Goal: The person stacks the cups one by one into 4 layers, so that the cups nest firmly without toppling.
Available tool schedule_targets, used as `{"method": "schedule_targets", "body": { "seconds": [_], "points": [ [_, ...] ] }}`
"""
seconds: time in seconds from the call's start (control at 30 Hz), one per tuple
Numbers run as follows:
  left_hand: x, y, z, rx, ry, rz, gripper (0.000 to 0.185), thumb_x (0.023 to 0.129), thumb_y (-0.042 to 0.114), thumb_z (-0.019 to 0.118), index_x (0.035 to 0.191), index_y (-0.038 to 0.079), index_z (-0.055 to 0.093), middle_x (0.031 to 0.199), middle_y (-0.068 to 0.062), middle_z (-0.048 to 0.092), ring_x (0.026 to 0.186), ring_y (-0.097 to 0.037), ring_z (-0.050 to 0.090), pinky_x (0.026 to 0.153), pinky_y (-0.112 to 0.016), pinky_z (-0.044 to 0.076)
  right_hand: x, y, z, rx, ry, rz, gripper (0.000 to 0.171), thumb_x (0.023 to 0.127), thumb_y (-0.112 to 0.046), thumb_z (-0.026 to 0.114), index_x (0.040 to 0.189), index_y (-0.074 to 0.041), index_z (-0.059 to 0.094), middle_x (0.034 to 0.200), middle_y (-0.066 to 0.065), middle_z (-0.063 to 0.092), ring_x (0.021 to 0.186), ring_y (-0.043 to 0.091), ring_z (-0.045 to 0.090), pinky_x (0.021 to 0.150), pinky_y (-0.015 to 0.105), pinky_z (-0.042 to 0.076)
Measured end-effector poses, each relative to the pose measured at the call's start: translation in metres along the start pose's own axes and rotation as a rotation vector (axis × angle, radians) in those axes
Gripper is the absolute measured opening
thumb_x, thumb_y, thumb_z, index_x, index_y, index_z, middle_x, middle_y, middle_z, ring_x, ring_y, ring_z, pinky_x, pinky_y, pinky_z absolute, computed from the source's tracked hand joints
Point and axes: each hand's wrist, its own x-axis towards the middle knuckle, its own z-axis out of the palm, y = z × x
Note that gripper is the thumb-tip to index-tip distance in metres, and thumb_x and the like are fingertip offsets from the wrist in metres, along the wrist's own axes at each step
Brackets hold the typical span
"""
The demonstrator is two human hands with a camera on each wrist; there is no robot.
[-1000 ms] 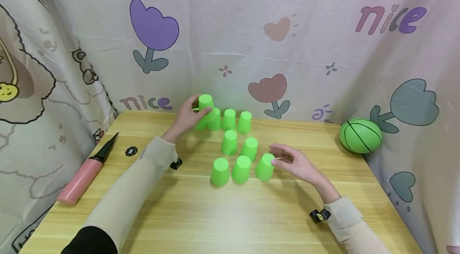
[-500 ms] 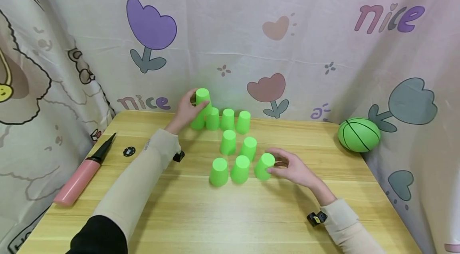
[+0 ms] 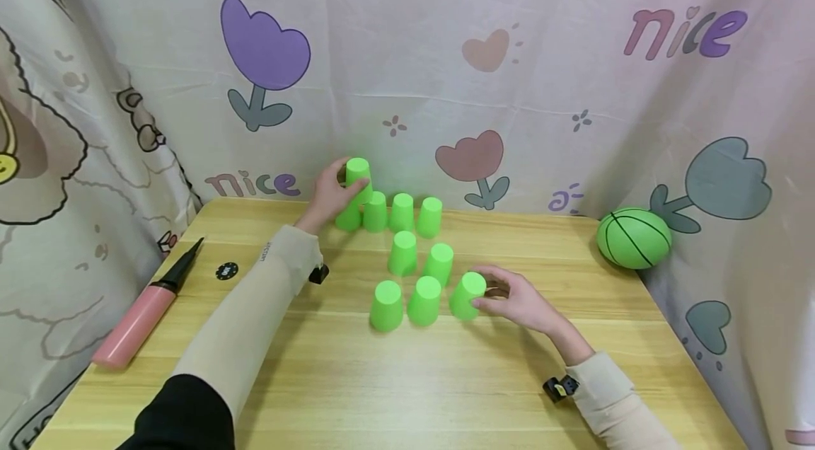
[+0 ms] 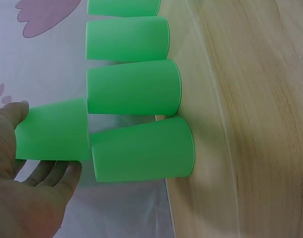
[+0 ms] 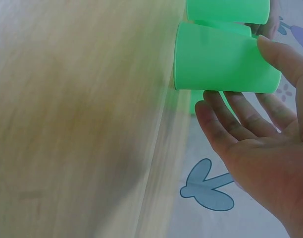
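Head: left grip point(image 3: 328, 197) pinches upper cup point(image 3: 357, 176) above back row point(image 3: 402, 212), right grip point(image 3: 514, 299) curls loosely round front-right cup point(image 3: 467, 296) on desk point(image 3: 407, 383). Left wrist: upper cup is right at two lower cups' point(image 4: 143, 151) tops. Right wrist: thumb point(image 5: 279, 55) and fingers point(image 5: 250, 118) flank front-right cup.

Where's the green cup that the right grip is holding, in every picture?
Head: right end of the nearest row, the green cup in the right grip.
Left wrist: not in it.
Right wrist: upper right, the green cup looks sideways.
Shared landmark: the wooden tabletop.
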Motion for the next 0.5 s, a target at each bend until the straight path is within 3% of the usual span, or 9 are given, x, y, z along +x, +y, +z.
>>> {"method": "schedule_targets", "body": {
  "seconds": [0.5],
  "points": [
    [0.0002,0.0013,-0.0012,0.019,-0.017,-0.041,0.070,0.101,0.034,0.073,0.158,0.006,0.042,0.150,-0.022,0.057,0.137,-0.039,0.054,0.119,-0.054,0.045,0.0013,0.0032,0.0011,-0.001,0.000,0.010,0.064,0.093,-0.018,0.082,0.149,-0.005,0.055,0.135,0.016,0.068,0.121,0.033,0.067,0.109,0.056,0.054]
  ]
}}
